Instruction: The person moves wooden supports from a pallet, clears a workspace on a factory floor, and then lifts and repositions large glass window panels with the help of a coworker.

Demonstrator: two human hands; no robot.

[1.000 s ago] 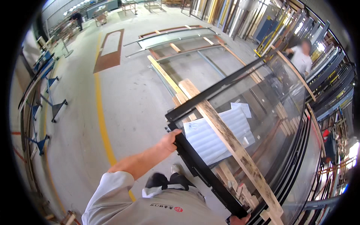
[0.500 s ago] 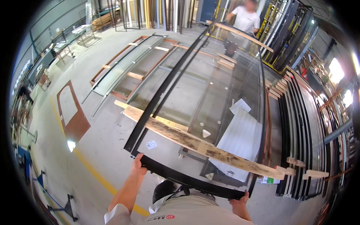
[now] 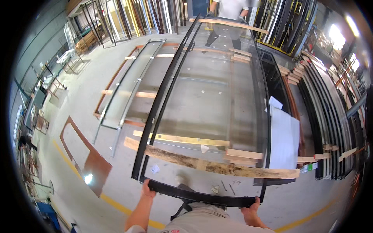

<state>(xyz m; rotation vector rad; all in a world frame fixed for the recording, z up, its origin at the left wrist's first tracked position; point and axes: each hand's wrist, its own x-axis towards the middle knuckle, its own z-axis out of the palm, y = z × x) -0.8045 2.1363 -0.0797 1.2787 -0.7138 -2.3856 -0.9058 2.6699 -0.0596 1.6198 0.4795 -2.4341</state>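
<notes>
A long black-framed glass panel [image 3: 206, 197] stretches away from me. My left hand [image 3: 147, 189] is closed around the left end of its near bar, and my right hand [image 3: 251, 209] grips the right end by the corner. At the far end another person [image 3: 231, 11] stands with both hands at the panel's edge. A stained wooden plank [image 3: 217, 167] runs crosswise beneath the near part of the glass. Another wooden strip [image 3: 254, 28] crosses at the far end.
A white sheet [image 3: 285, 134] lies just right of the panel. Dark frames [image 3: 326, 128] are stacked further right. A brown cut-out board [image 3: 97, 167] lies on the floor at left, near a yellow line [image 3: 116, 205]. Beyond it a glazed frame [image 3: 128, 85] lies low on wood strips.
The panel has shifted left relative to the white sheet, which showed through the glass before and now lies beside it. My view has turned. Both hands keep their grip.
</notes>
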